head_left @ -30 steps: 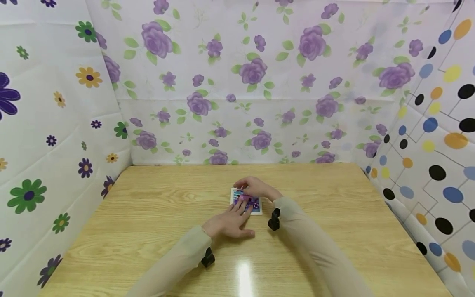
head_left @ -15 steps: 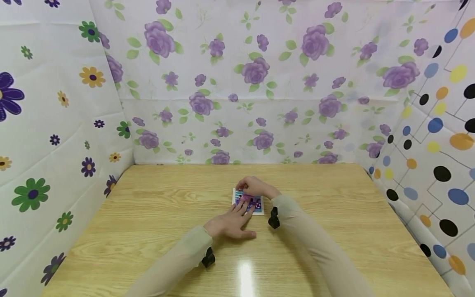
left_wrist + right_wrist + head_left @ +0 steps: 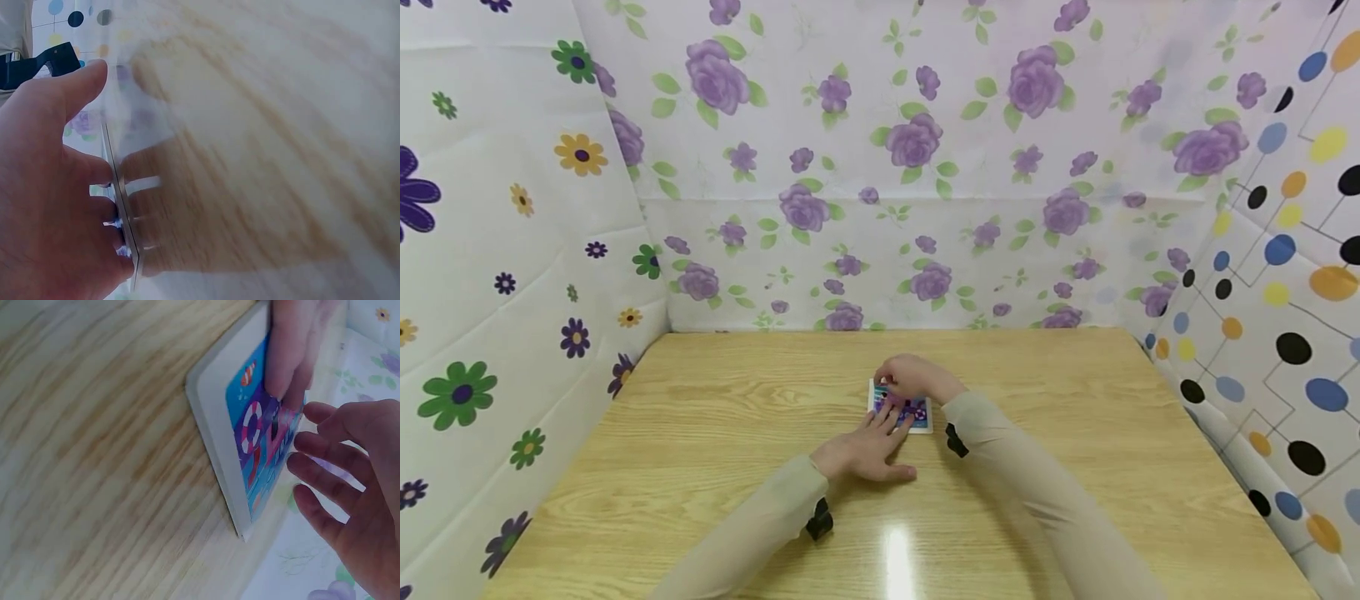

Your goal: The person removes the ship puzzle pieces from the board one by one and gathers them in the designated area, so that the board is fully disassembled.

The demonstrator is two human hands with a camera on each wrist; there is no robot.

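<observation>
A flat, white-bordered picture board (image 3: 219,434) lies on the table, printed with a striped life ring on blue, purple and pink. From the near side, my left hand (image 3: 868,450) rests its straight, spread fingers on the picture, thumb off to the right. The left wrist view shows those fingertips over the board's thin edge. At the far side, my right hand (image 3: 910,377) hovers low over the board. Its fingers are loosely bent, and thumb and forefinger sit close together at the picture's far edge in the right wrist view. Nothing held shows between them; the hands cover part of the picture.
The wooden table (image 3: 760,383) ends at a flowered cloth (image 3: 865,200) behind. A daisy-print cloth (image 3: 535,333) hangs at left, a dotted one (image 3: 1262,292) at right. Each wrist wears a black camera; the left one (image 3: 820,521) is near the table surface.
The right hand has shifted slightly and its wrist has turned a little over the board. The left hand stays in place on the picture.
</observation>
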